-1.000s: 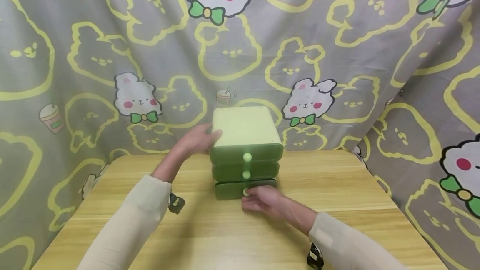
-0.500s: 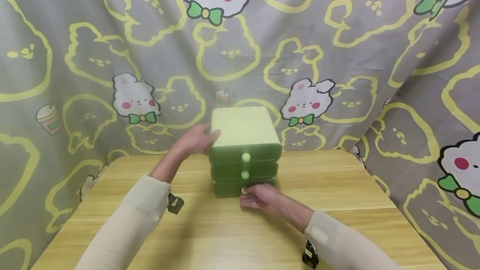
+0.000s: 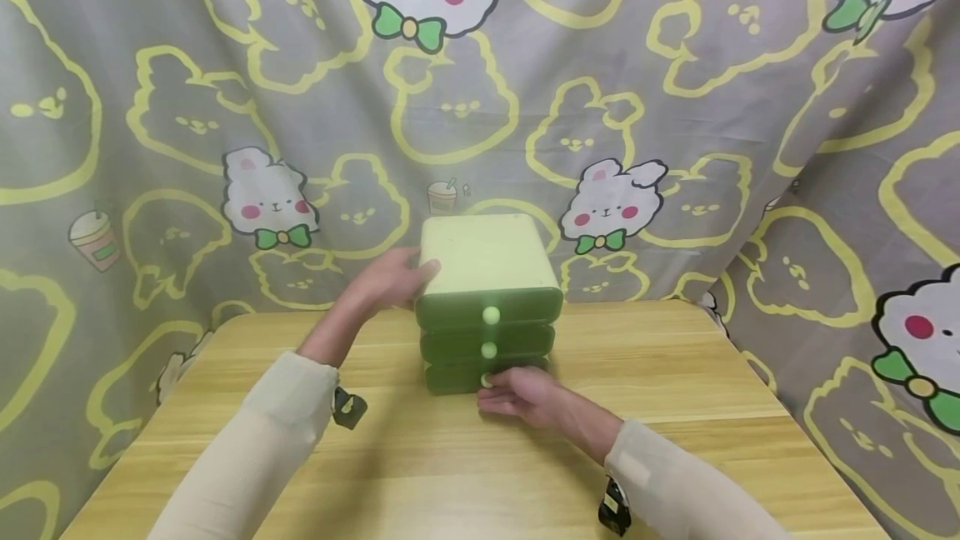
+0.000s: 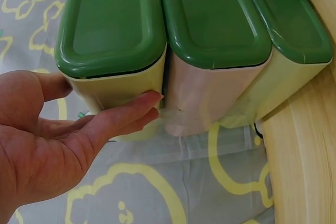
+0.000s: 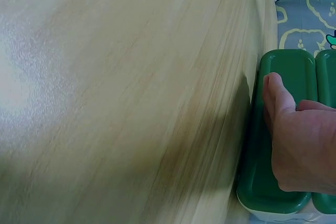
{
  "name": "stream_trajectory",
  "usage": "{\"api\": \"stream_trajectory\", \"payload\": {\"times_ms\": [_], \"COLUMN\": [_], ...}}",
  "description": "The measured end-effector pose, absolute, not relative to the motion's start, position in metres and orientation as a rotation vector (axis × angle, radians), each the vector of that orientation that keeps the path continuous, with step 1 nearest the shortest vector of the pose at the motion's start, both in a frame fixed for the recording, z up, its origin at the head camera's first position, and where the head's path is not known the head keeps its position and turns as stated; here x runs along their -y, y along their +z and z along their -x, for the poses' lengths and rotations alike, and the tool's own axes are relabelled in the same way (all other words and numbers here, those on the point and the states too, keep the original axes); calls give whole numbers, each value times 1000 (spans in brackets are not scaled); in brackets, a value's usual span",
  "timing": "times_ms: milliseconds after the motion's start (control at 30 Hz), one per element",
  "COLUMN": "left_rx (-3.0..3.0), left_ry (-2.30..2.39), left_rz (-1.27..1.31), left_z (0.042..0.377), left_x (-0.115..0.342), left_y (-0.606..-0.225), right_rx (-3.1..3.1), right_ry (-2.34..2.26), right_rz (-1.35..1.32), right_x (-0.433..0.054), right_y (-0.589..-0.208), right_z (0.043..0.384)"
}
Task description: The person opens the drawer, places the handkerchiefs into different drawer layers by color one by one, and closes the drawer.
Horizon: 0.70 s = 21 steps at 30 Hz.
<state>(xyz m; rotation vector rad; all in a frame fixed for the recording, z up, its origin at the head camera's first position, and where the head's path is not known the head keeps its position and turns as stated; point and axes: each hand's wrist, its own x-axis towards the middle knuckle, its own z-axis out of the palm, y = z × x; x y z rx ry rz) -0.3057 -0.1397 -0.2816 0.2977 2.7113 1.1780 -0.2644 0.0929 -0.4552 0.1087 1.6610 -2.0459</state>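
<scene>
A small cabinet (image 3: 487, 252) with a pale yellow top and three green-fronted drawers stands on the table. My left hand (image 4: 58, 140) rests at its upper left edge, thumb over the top and fairly straight fingers along the side wall. Low at the front, my right hand (image 3: 525, 394) pinches the round pale green knob (image 3: 487, 380) of the bottom drawer (image 3: 450, 380), thumb above and fingers below. That drawer front sits flush beneath the middle drawer (image 3: 457, 344) and top drawer (image 3: 450, 307). In the right wrist view the hand (image 5: 304, 145) hides the knob.
The wooden table (image 3: 660, 382) reaches past the cabinet on both sides. Close behind it hangs a grey curtain (image 3: 465, 148) with yellow outlines and white rabbits, which also runs along the left and right.
The bottom drawer has slid back into the cabinet, and the dark gap above its front has gone. My right hand moved in with it; my left stayed on the side.
</scene>
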Motion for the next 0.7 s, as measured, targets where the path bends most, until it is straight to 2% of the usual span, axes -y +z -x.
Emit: {"api": "stream_trajectory", "payload": {"times_ms": [700], "left_rx": [-2740], "left_ry": [1205], "left_rz": [-325], "left_z": [306], "left_x": [145], "left_y": [-291], "right_rx": [-1663], "right_ry": [-2022], "right_rz": [-73], "right_x": [-98], "right_y": [-457], "right_z": [267]}}
